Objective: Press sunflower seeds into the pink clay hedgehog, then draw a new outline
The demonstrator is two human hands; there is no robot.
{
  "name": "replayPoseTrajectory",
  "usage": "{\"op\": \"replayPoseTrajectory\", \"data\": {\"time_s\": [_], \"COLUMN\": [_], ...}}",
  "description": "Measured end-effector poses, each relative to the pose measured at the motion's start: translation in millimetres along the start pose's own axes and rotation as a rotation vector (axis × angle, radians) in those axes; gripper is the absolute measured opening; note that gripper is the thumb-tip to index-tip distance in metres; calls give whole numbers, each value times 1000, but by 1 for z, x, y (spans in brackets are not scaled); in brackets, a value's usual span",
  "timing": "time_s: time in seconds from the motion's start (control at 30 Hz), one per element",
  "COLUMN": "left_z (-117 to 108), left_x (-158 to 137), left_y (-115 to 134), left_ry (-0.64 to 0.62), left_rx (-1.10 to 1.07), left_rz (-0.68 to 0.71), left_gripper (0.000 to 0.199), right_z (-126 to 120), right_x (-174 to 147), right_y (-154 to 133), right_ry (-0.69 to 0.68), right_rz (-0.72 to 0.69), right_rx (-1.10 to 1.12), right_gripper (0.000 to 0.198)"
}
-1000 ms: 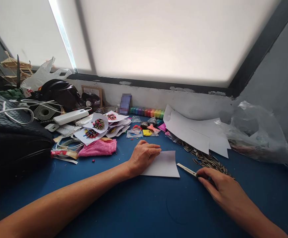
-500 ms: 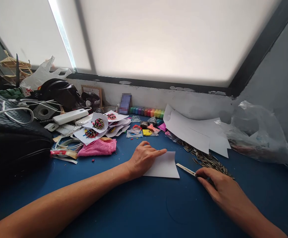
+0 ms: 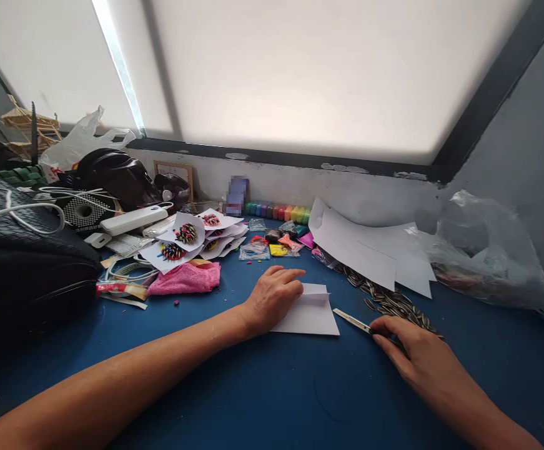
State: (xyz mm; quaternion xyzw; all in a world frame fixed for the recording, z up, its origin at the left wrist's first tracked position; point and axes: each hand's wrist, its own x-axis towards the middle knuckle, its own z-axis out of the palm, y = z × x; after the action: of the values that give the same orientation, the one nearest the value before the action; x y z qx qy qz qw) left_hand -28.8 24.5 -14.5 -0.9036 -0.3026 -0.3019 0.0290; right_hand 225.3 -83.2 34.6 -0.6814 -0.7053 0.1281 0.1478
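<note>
My left hand [image 3: 274, 300] lies over the left part of a small white sheet of paper [image 3: 311, 317], its fingers partly curled and closed on it. At the sheet's far edge a folded strip shows beside the fingertips; what the fingers do beneath is hidden. My right hand [image 3: 405, 344] is closed around a utility knife [image 3: 353, 320] with a silver blade end, its tip just right of the paper and apart from it. Behind the right hand lies a heap of striped sunflower seeds [image 3: 396, 305].
Larger white sheets [image 3: 365, 247] lie behind the seeds, beside a clear plastic bag [image 3: 491, 262]. Small colored clay packets [image 3: 278, 250] sit mid-table. Decorated paper pieces [image 3: 185, 236], a pink cloth [image 3: 185, 279], a power bank [image 3: 133, 220] and a black bag [image 3: 32, 262] crowd the left.
The far edge of the small sheet now shows a folded strip instead of lying plain. My left fingers have drawn back slightly to the left; the right hand and knife stay put.
</note>
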Motion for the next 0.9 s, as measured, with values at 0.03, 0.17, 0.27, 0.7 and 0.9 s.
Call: {"op": "replayPoseTrajectory", "data": {"time_s": [0.03, 0.17, 0.27, 0.7, 0.9], "left_z": [0, 1, 1, -17, -25], "left_x": [1, 2, 1, 0, 1], "left_y": [0, 0, 0, -3, 0], "left_ry": [15, 37, 41, 88, -48], "left_rx": [-4, -25, -42, -90, -72], "left_rz": [0, 10, 28, 15, 75], "left_gripper": [23, 25, 25, 20, 36], "right_z": [1, 4, 5, 4, 0], "right_x": [0, 0, 0, -1, 0], "right_y": [1, 2, 3, 5, 5], "right_ry": [9, 41, 36, 7, -71], "right_rz": [-1, -2, -2, -80, -160], "right_rx": [5, 27, 42, 61, 75], "right_gripper": [28, 29, 30, 30, 29]}}
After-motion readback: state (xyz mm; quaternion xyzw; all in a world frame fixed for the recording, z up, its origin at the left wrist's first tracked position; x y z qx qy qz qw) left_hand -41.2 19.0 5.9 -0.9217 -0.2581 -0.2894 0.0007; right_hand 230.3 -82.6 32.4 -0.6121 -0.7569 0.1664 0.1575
